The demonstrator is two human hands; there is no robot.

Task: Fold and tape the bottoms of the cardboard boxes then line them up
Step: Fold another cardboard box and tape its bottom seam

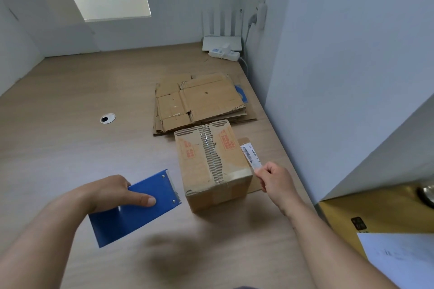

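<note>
A worn cardboard box (211,162) stands on the wooden table (82,148), its folded flaps up, with clear tape along the torn centre seam. My left hand (117,195) grips a blue tape dispenser (138,206) just left of the box, its toothed edge towards the box. My right hand (274,180) is at the box's right near corner and pinches a white barcode label (250,156) that sticks up from the box's right side. A stack of flattened cardboard boxes (199,101) lies behind the box.
A white router (222,42) and a power strip (224,54) sit at the table's far right corner by the wall. A round cable hole (107,118) is in the table at mid left. A yellow box (375,213) with white paper (404,258) lies at right.
</note>
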